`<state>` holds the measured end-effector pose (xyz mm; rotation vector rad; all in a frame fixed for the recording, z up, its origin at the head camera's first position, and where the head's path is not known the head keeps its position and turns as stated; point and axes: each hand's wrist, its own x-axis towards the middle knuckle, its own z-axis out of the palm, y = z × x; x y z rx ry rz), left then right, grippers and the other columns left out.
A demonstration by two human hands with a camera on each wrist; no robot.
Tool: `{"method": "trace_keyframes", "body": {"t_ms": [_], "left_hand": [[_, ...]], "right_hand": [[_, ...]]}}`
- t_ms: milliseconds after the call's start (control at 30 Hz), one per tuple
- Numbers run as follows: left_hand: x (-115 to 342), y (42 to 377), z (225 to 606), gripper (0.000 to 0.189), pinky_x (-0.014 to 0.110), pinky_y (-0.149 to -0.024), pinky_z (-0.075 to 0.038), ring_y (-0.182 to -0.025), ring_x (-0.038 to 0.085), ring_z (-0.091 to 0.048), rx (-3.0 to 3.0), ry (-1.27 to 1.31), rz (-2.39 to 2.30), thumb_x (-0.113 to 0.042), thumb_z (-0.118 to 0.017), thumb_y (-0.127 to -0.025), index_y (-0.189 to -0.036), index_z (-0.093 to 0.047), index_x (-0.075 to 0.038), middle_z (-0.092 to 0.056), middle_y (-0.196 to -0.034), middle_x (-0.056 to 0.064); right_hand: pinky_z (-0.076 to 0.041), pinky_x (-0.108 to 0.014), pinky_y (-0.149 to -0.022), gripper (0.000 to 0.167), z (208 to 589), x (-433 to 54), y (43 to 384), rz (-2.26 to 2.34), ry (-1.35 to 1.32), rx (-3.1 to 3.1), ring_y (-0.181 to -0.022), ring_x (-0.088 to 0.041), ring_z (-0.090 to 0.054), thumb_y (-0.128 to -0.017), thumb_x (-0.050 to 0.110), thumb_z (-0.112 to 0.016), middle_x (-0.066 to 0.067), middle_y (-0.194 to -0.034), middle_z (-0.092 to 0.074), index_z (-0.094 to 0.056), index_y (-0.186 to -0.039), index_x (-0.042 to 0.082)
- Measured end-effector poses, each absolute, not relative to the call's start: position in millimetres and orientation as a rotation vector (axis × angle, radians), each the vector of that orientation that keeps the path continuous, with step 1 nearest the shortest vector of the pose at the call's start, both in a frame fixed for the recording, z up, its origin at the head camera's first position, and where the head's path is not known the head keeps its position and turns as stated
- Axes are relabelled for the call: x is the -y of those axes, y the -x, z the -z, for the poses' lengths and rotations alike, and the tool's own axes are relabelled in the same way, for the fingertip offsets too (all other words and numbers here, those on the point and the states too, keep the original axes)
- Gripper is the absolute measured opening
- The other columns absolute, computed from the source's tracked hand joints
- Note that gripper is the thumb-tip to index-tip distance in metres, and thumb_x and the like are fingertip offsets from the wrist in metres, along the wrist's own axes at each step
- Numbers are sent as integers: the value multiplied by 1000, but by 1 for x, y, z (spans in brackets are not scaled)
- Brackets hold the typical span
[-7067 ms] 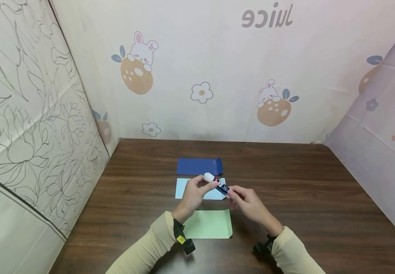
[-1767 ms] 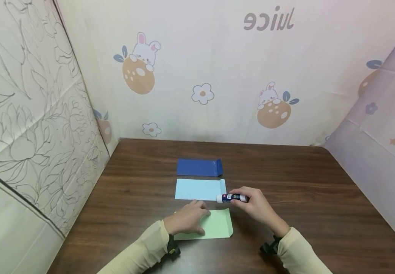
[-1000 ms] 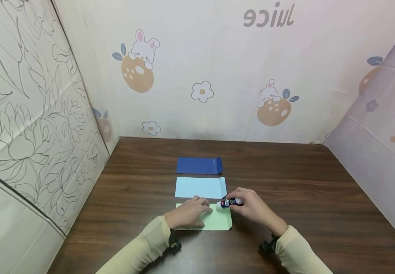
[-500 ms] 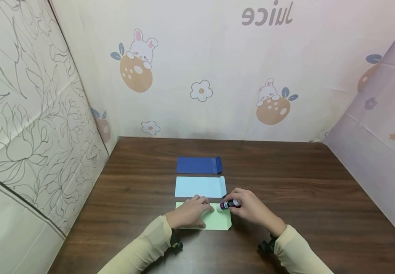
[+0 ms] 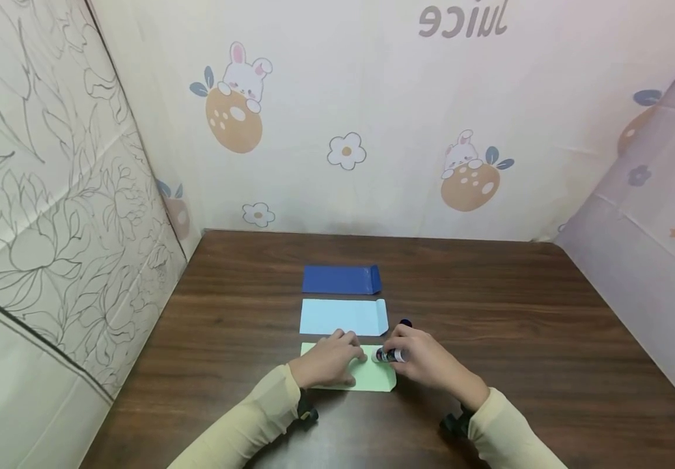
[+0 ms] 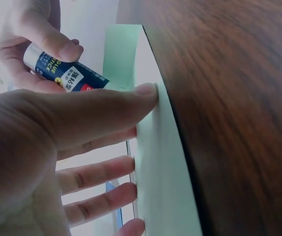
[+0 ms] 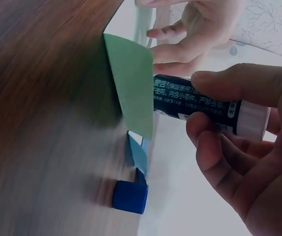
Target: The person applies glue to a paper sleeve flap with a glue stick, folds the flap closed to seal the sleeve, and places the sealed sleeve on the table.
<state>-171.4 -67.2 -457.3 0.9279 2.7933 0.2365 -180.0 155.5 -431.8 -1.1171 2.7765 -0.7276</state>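
A pale green envelope [image 5: 375,378] with a flap at its right end lies nearest me on the table. My left hand [image 5: 328,359] presses on it with fingertips and thumb spread; the left wrist view shows the fingers [image 6: 99,172] fairly straight. Between thumb and fingers, my right hand [image 5: 431,365] pinches a dark blue glue stick [image 7: 200,101] with a white base. Its far end meets the green paper near the flap [image 7: 131,83], though in the right wrist view the flap hides that tip. A dark blue cap [image 7: 130,196] stands on the table just beyond my right hand.
Beyond the green envelope lie a light blue envelope [image 5: 340,317] and a dark blue envelope [image 5: 337,280], lined up with flaps to the right. All rest on a dark wooden table [image 5: 548,339]. Printed cloth [image 5: 345,195] hangs behind the table and along its sides.
Both hands held the glue stick at first; now the right alone holds it, moved from above the table onto the green envelope. The left hand came down onto that envelope, which shifted slightly away.
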Motion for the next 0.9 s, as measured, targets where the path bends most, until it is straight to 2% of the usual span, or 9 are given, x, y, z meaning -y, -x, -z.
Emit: {"method": "trace_keyframes", "body": {"t_ms": [167,533,700,900], "left_hand": [[64,172,454,39,31,-76,-48,-107,16,-51,-2807,-920,-220,-36,-78,-82,-118,-70,-26,-60,-120,-3],[66,173,457,39,29,-75,-47,-106,15,-51,-2813,-919,-218,-38,-78,-81,-118,-69,-26,-59,-120,-3],[67,172,457,40,28,-74,-45,-106,15,-50,-2800,-922,-217,-39,-77,-82,-119,-68,-26,-57,-121,-3],[67,172,459,39,28,-75,-45,-105,14,-50,-2798,-920,-210,-38,-78,-82,-118,-67,-26,-57,-120,-3]], "right_hand": [[-44,-18,-64,19,425,-157,178,719,1154,-2688,-76,-2,-49,-79,6,-76,10,-88,-55,-76,-96,13],[-50,-20,-69,16,412,-158,178,760,1153,-2576,-85,-5,-54,-80,6,-74,8,-92,-57,-75,-95,12],[-50,-20,-68,16,418,-156,181,836,1063,-2697,-83,-6,-56,-83,6,-74,7,-93,-57,-74,-97,11],[-49,-20,-65,18,434,-155,187,811,1085,-2799,-80,-6,-56,-82,5,-75,4,-95,-58,-74,-99,10]]}}
